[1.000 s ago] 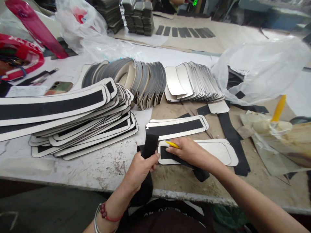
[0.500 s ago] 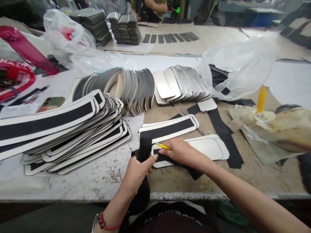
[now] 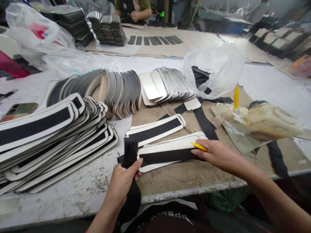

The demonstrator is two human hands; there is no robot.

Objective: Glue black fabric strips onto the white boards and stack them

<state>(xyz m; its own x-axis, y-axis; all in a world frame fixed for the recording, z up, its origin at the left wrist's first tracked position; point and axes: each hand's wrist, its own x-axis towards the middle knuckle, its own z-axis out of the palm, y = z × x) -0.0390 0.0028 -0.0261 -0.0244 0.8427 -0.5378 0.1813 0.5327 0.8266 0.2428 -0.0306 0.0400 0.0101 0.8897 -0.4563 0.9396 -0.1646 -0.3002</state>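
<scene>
Pinching a folded black band near the front of the bench, the left hand had its thumb at the left end of a white panel. The right hand kept a closed grip on a yellow tool, its fingers on the right part of a black strip that lay lengthwise over the panel. Just beyond lay a strip-faced panel, resting on another. To the left, a heap of long panels, many showing black strips, spread across the bench. Behind stood a row of curved grey pieces, with a row of pale pieces beside it and a clear plastic bag to the right. Nearer the right side sat a yellowish bundle with an upright yellow handle. Across the way, a person was partly visible.
</scene>
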